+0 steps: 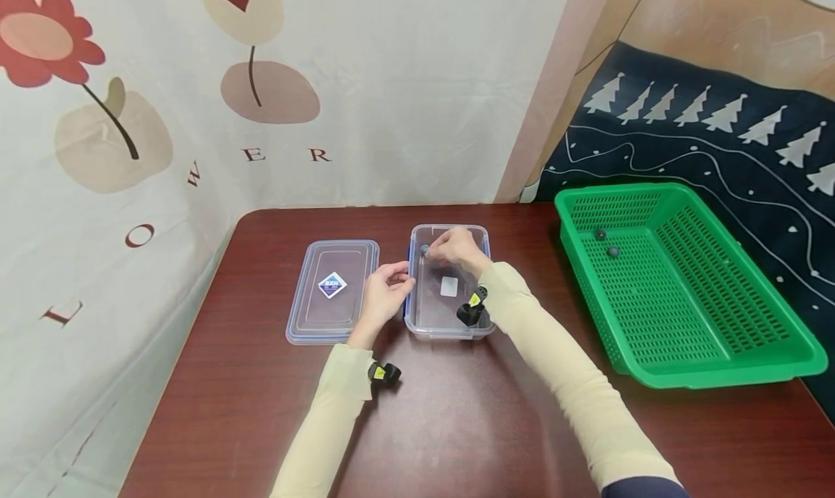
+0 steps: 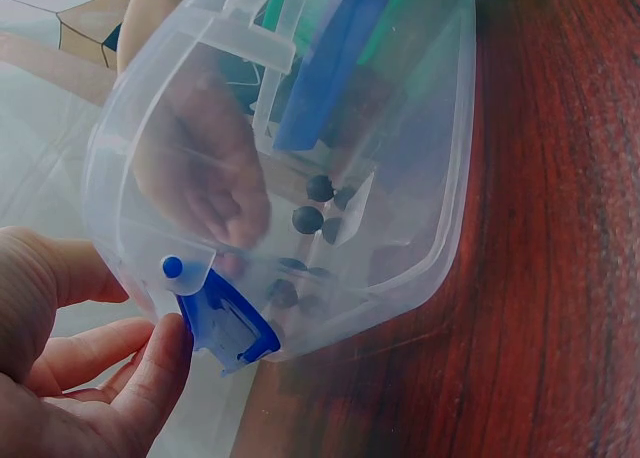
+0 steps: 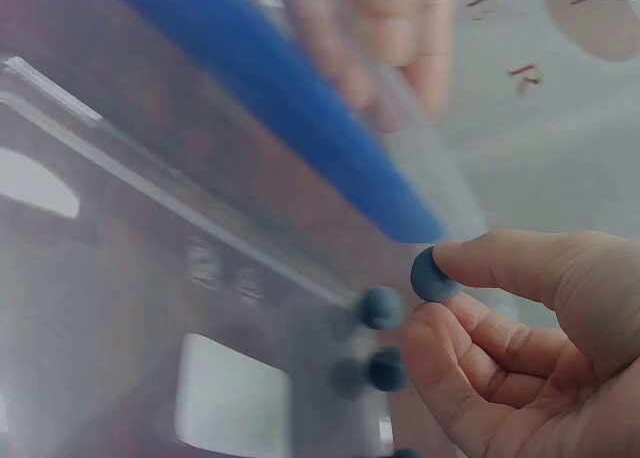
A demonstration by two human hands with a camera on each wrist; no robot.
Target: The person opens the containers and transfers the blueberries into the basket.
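My right hand (image 1: pixel 457 246) is inside the clear plastic box (image 1: pixel 430 324), near its far left corner. Its thumb and fingers pinch a small dark blue-grey ball (image 3: pixel 432 276). Beneath that hand, several similar balls (image 3: pixel 380 308) lie on the box's bottom. At the box's left side, my left hand (image 1: pixel 385 291) has its fingertips against the wall, by a blue latch (image 2: pixel 230 323) that hangs down; its thumb and fingers stand apart. Left of the box lies its clear lid (image 1: pixel 313 317), flat on the table, with a blue and white label.
A large green basket (image 1: pixel 707 378) stands on the right of the table, with two small dark balls (image 1: pixel 607 243) near its far left corner. The brown table (image 1: pixel 443 425) meets a printed cloth (image 1: pixel 417 121) at its back edge.
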